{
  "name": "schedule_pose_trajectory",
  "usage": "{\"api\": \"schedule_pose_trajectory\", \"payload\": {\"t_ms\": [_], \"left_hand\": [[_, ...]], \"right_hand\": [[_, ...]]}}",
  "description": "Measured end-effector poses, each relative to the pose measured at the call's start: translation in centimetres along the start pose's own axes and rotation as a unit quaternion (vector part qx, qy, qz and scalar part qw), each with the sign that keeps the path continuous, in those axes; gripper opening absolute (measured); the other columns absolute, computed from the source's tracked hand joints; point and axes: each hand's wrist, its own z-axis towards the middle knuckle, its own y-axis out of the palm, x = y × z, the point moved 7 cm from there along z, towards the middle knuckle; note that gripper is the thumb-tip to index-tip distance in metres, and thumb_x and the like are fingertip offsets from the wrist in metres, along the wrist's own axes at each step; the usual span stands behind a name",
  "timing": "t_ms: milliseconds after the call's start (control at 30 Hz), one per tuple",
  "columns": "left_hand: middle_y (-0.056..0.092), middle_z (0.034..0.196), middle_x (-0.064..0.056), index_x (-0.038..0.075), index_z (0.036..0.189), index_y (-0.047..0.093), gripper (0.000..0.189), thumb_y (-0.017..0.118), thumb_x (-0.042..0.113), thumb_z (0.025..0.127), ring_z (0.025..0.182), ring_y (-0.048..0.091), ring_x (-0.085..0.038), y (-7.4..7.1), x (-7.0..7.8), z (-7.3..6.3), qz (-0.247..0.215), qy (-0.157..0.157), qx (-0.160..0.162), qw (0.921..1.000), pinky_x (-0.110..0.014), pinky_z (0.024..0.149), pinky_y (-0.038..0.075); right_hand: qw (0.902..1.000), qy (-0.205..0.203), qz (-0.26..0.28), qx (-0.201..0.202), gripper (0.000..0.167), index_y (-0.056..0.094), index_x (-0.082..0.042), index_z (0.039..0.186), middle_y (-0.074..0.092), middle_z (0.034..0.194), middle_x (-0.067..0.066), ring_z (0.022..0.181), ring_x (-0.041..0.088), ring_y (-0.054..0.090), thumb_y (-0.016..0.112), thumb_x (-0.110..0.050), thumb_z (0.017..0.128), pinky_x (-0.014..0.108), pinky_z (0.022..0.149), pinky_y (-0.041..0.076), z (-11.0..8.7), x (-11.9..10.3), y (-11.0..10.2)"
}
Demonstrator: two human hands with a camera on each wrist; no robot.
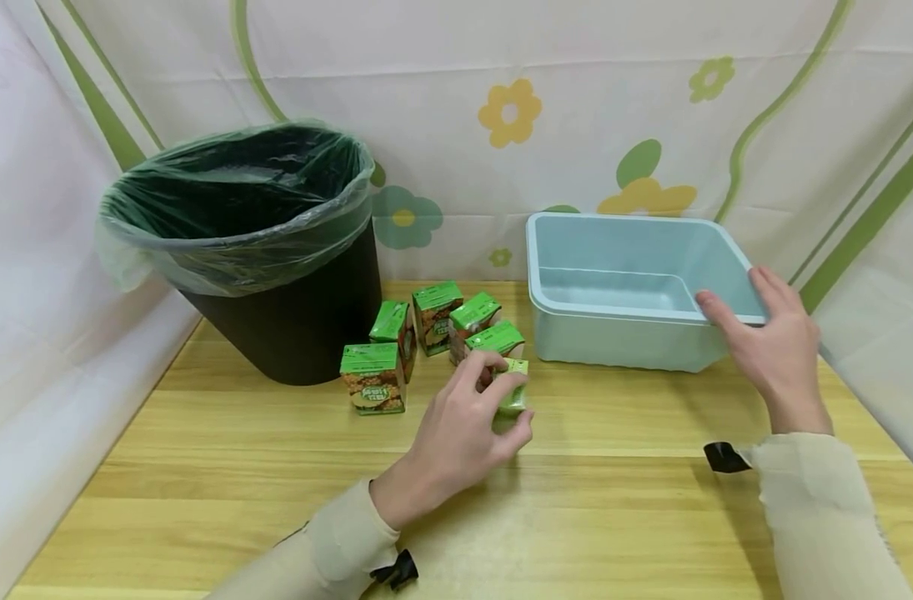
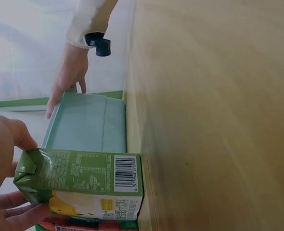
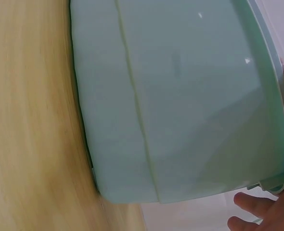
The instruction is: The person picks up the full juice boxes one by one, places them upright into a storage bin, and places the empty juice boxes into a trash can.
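Observation:
My left hand (image 1: pixel 464 417) holds a small green juice carton (image 1: pixel 514 398), thumb on one side and fingers on the other. In the left wrist view the juice carton (image 2: pixel 84 168) stands upright with its barcode showing, and the hand (image 2: pixel 7 178) is at its folded top. Several green-topped boxes (image 1: pixel 373 379) with brown pictures stand just behind and to the left of it. On the right, my right hand (image 1: pixel 782 350) grips the front right corner of a light blue plastic tub (image 1: pixel 621 342), thumb over the rim. The right wrist view shows the tub's wall (image 3: pixel 180 106) up close.
A black bin (image 1: pixel 291 325) with a green plastic liner (image 1: pixel 276 250) stands at the back left, right beside the boxes. The wooden table (image 1: pixel 576 508) is backed by a white curtain (image 1: pixel 426 50) with flower prints.

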Motion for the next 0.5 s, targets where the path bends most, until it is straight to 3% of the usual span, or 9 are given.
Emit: {"api": "schedule_pose_trajectory", "payload": {"t_ms": [167, 367, 500], "left_hand": [[0.063, 0.13, -0.008, 0.014, 0.121, 0.076, 0.034, 0.078, 0.015, 0.088, 0.096, 0.066, -0.015, -0.4, -0.7, -0.4, -0.024, -0.001, -0.012, 0.9996, -0.025, 0.074, 0.055], [0.064, 0.134, -0.007, 0.013, 0.123, 0.076, 0.036, 0.071, 0.003, 0.088, 0.101, 0.068, -0.014, -1.0, -1.7, -1.0, -0.081, 0.015, -0.019, 0.9964, -0.018, 0.071, 0.05], [0.064, 0.136, -0.007, 0.013, 0.122, 0.077, 0.039, 0.069, -0.002, 0.087, 0.075, 0.06, -0.007, -0.8, -2.1, -1.1, -0.095, 0.02, -0.02, 0.9951, -0.011, 0.061, 0.04]], "right_hand": [[1.0, 0.0, 0.008, -0.004, 0.088, 0.024, -0.013, 0.169, 0.016, 0.18, 0.006, 0.166, 0.04, 0.012, 0.062, -0.055, 0.101, 0.064, 0.133, 0.012, 0.2, 0.0, 0.1], [1.0, -0.001, 0.009, -0.005, 0.089, 0.024, -0.013, 0.169, 0.016, 0.18, 0.007, 0.166, 0.042, 0.013, 0.062, -0.056, 0.101, 0.067, 0.131, 0.014, 0.1, 0.0, 0.2], [1.0, 0.002, 0.004, -0.005, 0.089, 0.024, -0.014, 0.17, 0.014, 0.18, 0.006, 0.166, 0.043, 0.011, 0.06, -0.057, 0.102, 0.07, 0.13, 0.013, -0.1, 0.3, -0.1]]}}
